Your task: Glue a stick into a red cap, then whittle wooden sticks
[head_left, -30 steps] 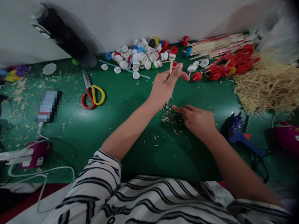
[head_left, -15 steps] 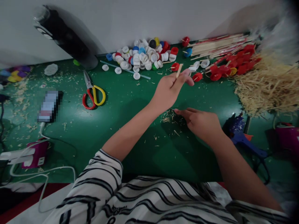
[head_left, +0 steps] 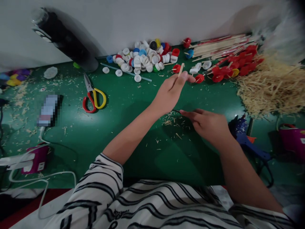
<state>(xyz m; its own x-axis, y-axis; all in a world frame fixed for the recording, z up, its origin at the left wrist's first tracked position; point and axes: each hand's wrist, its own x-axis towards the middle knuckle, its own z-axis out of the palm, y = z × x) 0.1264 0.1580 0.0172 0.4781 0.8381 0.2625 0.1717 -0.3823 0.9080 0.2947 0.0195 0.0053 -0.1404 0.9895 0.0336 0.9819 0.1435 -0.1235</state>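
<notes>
My left hand (head_left: 169, 90) reaches across the middle of the table, its fingers closed on a wooden stick (head_left: 181, 69) whose pale end juts up past the thumb. Just beyond those fingers lie a red bottle cap (head_left: 199, 78) and another red cap (head_left: 176, 68). Lower and to the right, my right hand (head_left: 208, 127) pinches a thin dark tool (head_left: 176, 111); only its narrow tip shows, so its kind is unclear. Under that tip, small wood shavings (head_left: 167, 122) are scattered on the green tabletop (head_left: 133, 127).
Bottle caps (head_left: 146, 57) are heaped along the wall, with wooden sticks (head_left: 214, 47), red caps (head_left: 245, 62) and straw-like shavings (head_left: 271, 89) at the right. Scissors (head_left: 91, 95), a phone (head_left: 49, 109) and a black bottle (head_left: 69, 41) stand left. A blue glue gun (head_left: 247, 141) lies right.
The fingers of my left hand have drawn closer together around the stick. More of the dark tool's tip shows at my right hand. The whole view has shifted slightly.
</notes>
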